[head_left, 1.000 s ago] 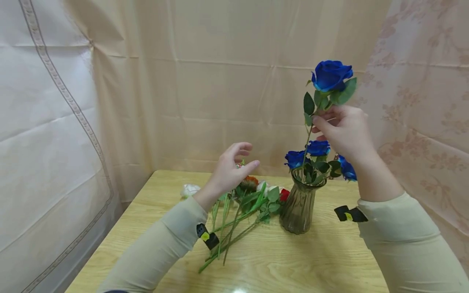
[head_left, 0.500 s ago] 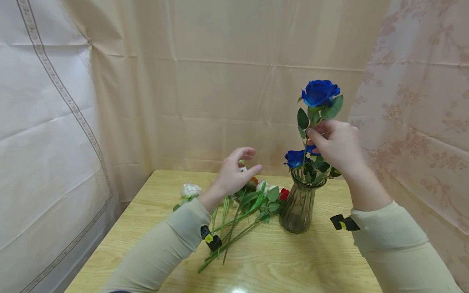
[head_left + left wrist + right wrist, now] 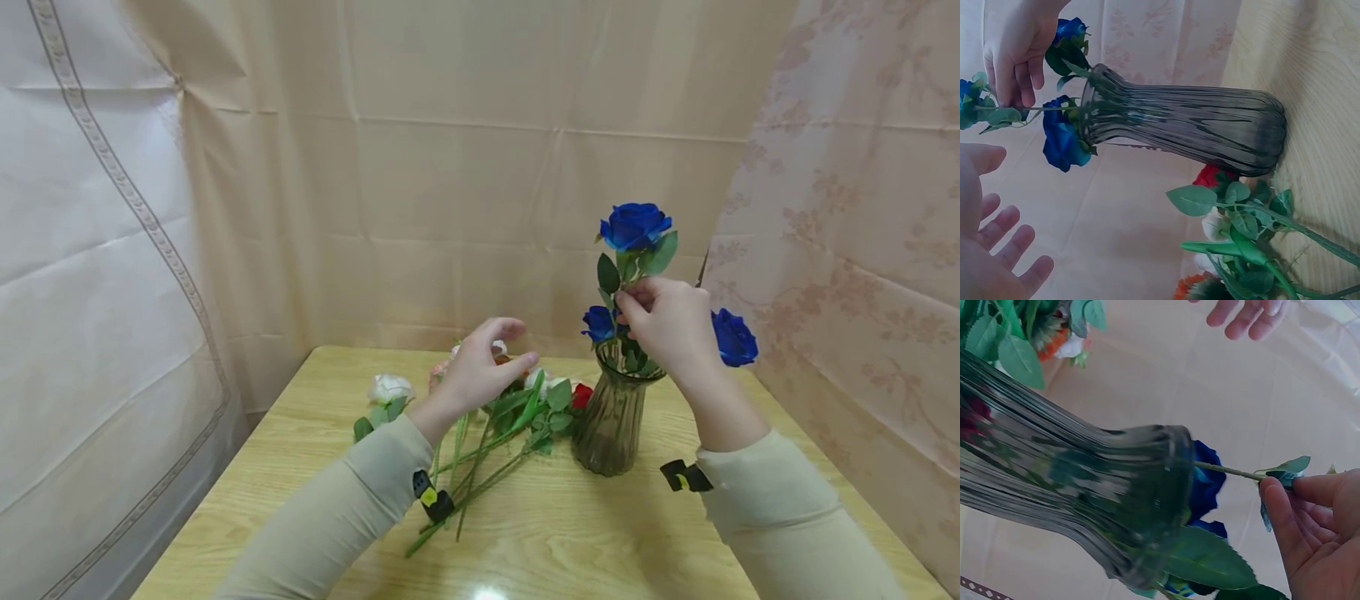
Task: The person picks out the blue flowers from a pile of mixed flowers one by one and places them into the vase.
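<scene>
My right hand [image 3: 670, 325] pinches the stem of a blue rose [image 3: 634, 226] between thumb and fingers, just under its leaves. The stem runs down into the mouth of a smoky ribbed glass vase [image 3: 611, 425], as the right wrist view shows. Other blue roses stand in the vase, one [image 3: 598, 323] at the left of its mouth and one [image 3: 734, 337] leaning out to the right. My left hand [image 3: 480, 362] hovers over the flowers lying on the table, fingers spread and slightly bent, holding nothing. In the left wrist view its fingers [image 3: 1007, 231] are apart from the vase.
Left of the vase lies a pile of loose flowers with green stems [image 3: 472, 475] toward the front. Among them are a white rose [image 3: 391, 387] and a red flower [image 3: 582, 396]. Curtains [image 3: 450, 167] hang behind the wooden table [image 3: 585, 550].
My right hand has moved down and to the left with the blue rose, lowering its stem further into the vase. The left hand has shifted slightly down.
</scene>
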Action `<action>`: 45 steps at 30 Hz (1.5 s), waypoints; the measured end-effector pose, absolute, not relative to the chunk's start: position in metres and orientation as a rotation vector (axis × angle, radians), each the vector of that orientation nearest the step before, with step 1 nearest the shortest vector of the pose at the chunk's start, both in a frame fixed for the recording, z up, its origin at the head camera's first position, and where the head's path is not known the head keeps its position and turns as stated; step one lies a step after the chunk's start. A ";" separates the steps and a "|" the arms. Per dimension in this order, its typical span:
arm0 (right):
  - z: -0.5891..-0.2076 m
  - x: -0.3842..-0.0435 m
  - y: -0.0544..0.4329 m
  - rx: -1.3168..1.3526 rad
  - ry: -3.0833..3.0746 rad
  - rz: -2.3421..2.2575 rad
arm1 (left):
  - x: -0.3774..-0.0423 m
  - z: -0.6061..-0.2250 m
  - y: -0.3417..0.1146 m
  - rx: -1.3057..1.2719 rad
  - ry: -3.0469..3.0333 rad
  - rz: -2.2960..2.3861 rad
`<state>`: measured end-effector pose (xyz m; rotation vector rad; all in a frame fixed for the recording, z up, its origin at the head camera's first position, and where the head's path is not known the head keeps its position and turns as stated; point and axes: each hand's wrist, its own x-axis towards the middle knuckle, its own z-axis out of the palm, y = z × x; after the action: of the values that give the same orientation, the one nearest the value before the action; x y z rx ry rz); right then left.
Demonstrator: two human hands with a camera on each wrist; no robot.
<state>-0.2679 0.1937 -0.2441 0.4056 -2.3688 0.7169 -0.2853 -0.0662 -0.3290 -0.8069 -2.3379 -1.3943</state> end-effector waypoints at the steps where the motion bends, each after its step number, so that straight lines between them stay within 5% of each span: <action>1: -0.246 -0.268 0.193 0.399 -2.372 0.707 | -0.286 -0.331 -0.066 -0.806 -2.347 -1.400; 22: -0.299 -0.271 0.190 0.293 -2.468 0.598 | -0.286 -0.370 -0.060 -0.805 -2.464 -1.362; 45: -0.289 -0.251 0.211 0.252 -2.502 0.525 | -0.285 -0.367 -0.070 -0.786 -2.497 -1.352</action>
<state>-0.2511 0.2113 -0.2891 0.2515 -2.5016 0.5247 -0.2848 -0.0700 -0.3668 -0.7855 -2.4972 -1.3517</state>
